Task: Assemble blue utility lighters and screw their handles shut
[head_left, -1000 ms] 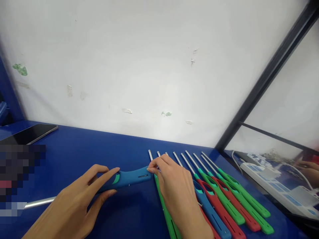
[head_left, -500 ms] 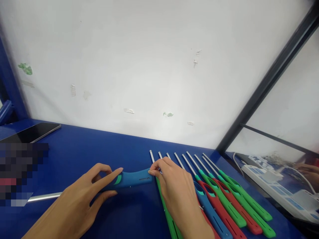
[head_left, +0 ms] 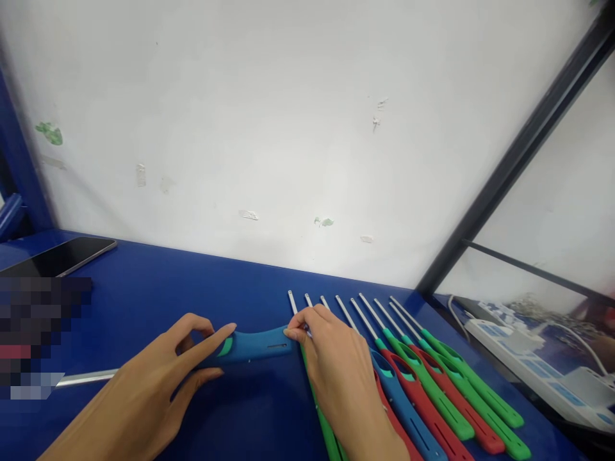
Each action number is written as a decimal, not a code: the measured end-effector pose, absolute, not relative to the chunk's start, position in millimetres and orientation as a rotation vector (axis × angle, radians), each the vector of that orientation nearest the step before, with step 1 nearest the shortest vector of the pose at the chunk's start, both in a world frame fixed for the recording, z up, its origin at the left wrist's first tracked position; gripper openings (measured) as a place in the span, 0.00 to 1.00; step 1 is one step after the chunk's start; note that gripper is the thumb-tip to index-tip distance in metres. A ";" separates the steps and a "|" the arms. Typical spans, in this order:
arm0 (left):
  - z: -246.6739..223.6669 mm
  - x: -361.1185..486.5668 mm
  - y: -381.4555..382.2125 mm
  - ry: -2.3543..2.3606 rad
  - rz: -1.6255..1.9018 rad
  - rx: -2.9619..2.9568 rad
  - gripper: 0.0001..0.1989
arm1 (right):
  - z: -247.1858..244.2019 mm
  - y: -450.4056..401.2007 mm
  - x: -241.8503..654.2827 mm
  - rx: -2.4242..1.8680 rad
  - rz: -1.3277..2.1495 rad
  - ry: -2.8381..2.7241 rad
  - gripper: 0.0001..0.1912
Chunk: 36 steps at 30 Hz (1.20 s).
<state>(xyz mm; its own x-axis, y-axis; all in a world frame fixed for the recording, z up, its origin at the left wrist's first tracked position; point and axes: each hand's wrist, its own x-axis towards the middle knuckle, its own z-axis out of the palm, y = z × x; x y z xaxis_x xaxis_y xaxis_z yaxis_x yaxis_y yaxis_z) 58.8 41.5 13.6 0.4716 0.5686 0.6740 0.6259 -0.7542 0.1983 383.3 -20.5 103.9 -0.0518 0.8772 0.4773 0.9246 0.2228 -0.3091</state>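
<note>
A blue long-nose lighter (head_left: 259,344) lies crosswise between my two hands, its handle to the right and its metal rod pointing left. My left hand (head_left: 161,378) is closed around the trigger end, where a bit of green shows beside the index fingertip. My right hand (head_left: 339,371) pinches the tip of the handle between thumb and fingers. Beneath and beside the right hand, a green lighter (head_left: 321,410) is partly covered. To the right lies a row of several more lighters in blue (head_left: 408,410), red (head_left: 439,416) and green (head_left: 446,400), rods pointing toward the wall.
A black phone (head_left: 62,256) rests at the left of the blue table (head_left: 192,275), with a pixelated patch in front of it. A white wall (head_left: 288,128) stands behind. Past the dark frame bar (head_left: 500,173), a white power strip (head_left: 533,365) with cables sits at right.
</note>
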 end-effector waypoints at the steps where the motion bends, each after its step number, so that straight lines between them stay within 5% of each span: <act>1: 13.3 59.1 41.2 -1.073 -1.159 -2.623 0.21 | 101.7 -19.4 383.2 -1.657 -0.111 -1.924 0.23; 9: 2.2 63.4 39.5 -1.159 -1.127 -2.684 0.22 | 97.9 -15.8 384.8 -1.655 -0.132 -1.881 0.26; 17: 7.0 64.9 34.0 -1.218 -1.164 -2.714 0.23 | 101.7 -17.6 380.3 -1.680 -0.026 -1.875 0.16; 36: 8.3 57.3 47.4 -1.287 -1.167 -2.277 0.32 | 126.3 -26.5 357.2 -1.883 0.363 -2.013 0.14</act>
